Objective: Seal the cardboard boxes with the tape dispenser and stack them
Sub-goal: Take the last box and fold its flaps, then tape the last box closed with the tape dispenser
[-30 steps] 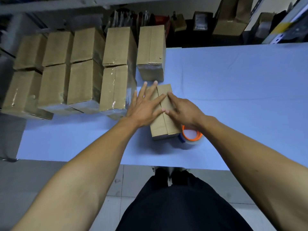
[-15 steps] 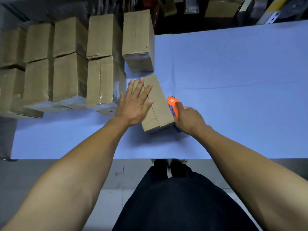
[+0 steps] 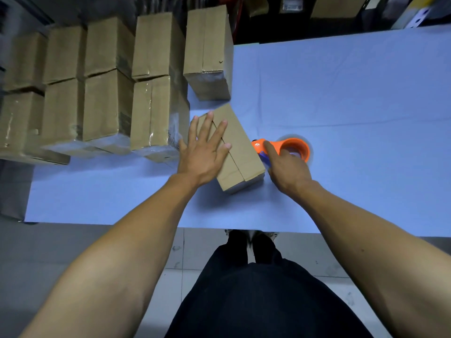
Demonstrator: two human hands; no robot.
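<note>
A small cardboard box (image 3: 240,152) lies on the blue table (image 3: 341,98), its two top flaps folded shut with a bare seam down the middle. My left hand (image 3: 203,152) lies flat on the box's left flap, fingers spread. Just right of the box, my right hand (image 3: 288,168) grips the handle of the orange tape dispenser (image 3: 291,147), whose clear tape roll shows beyond my fingers. Stacks of taped cardboard boxes (image 3: 156,111) stand to the left, touching each other.
One more tall box (image 3: 207,52) stands behind the small one. Shelving with dark clutter runs along the back. The table's near edge (image 3: 170,222) is just in front of my legs, with grey floor tiles below.
My right hand left the box top, took hold of the tape dispenser beside it and has lifted it so the roll shows. The box has turned slightly under my left hand.
</note>
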